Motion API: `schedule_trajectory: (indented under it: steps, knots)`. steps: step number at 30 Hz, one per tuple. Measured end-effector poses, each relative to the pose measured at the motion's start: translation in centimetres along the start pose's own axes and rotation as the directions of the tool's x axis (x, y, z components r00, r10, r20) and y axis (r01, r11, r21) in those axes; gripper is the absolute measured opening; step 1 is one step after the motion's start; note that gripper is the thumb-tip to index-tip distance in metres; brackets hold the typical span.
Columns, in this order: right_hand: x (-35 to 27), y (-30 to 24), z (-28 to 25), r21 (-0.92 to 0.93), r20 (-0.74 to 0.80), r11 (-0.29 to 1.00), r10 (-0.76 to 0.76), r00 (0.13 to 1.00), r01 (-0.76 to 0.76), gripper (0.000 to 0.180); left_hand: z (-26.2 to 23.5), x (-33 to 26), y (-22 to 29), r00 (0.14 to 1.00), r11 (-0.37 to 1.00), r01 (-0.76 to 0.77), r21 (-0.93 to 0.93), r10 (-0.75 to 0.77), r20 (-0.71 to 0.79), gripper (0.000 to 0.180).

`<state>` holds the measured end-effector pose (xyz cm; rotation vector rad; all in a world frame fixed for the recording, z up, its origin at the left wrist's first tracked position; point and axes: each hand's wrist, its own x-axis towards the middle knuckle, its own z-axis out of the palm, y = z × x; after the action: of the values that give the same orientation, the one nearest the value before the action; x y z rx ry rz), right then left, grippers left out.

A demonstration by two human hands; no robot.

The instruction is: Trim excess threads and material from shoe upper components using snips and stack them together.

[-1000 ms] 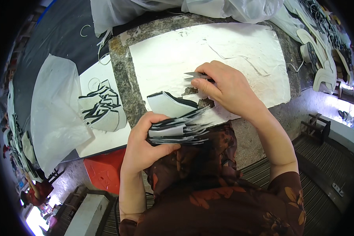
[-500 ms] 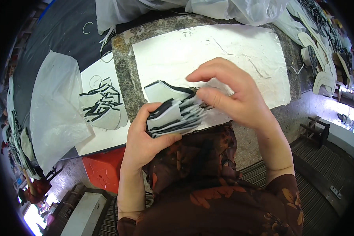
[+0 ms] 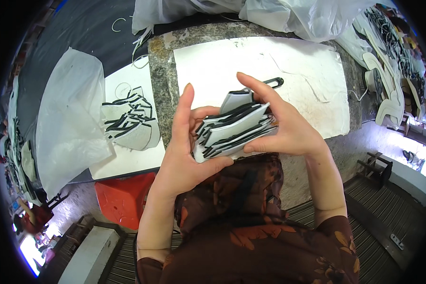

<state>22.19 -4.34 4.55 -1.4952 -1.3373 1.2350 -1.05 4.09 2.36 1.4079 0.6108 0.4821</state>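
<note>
A stack of pale grey, shoe-part-like fabric pieces with black edging (image 3: 236, 128) is held up between both hands over the near edge of the table. My left hand (image 3: 180, 154) cups its left end, thumb along the bottom and index finger stretched upward off the pieces. At the other end, my right hand (image 3: 288, 125) closes on the stack with its thumb in front, and its index finger is raised. Some fingers are hidden behind the pieces. A black loop-ended item (image 3: 273, 83) sticks out beyond the right index finger; its remaining part is hidden.
Beneath the hands lies a white sheet (image 3: 199, 61) on a stone slab (image 3: 162, 85). To the left, a pile of similar edged pieces (image 3: 132, 125) rests beside a clear plastic bag (image 3: 73, 123). A red stool (image 3: 123, 199) stands below. A spool (image 3: 373, 81) sits far right.
My right hand has come onto the right end of the stack, which it was apart from before. The pieces are squeezed closer together, and the black loop now shows.
</note>
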Motion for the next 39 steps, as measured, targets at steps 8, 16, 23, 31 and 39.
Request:
schedule_trajectory:
  steps: [8,16,23,31,39]
  knots:
    - [-0.7,0.4,0.6,-0.113,-0.015,0.991,-0.076,0.997,0.074,0.112,1.2,-0.6,-1.2,0.999,0.919,-0.025,-0.394,0.008,-0.046,0.127]
    - [-0.7,-0.4,0.2,-0.231,0.092,0.968,-0.076,0.993,0.096,0.103,1.2,-0.2,-2.0,0.987,0.936,-0.151,-0.317,0.162,0.008,0.124]
    - [-0.5,-0.4,0.8,-0.315,0.025,0.937,-0.151,0.988,0.151,0.093,0.5,-0.2,-3.3,0.977,0.917,-0.21,-0.339,0.212,-0.032,0.127]
    - [-1.2,0.5,1.5,-0.346,-0.121,0.904,-0.307,0.944,0.25,0.084,0.9,-0.7,-3.3,0.963,0.959,-0.271,-0.089,0.269,-0.028,0.118]
    - [-1.2,-0.5,2.0,-0.467,0.028,0.85,-0.262,0.965,0.244,0.092,0.8,1.4,-2.0,0.956,0.931,-0.163,-0.326,0.067,-0.284,0.026]
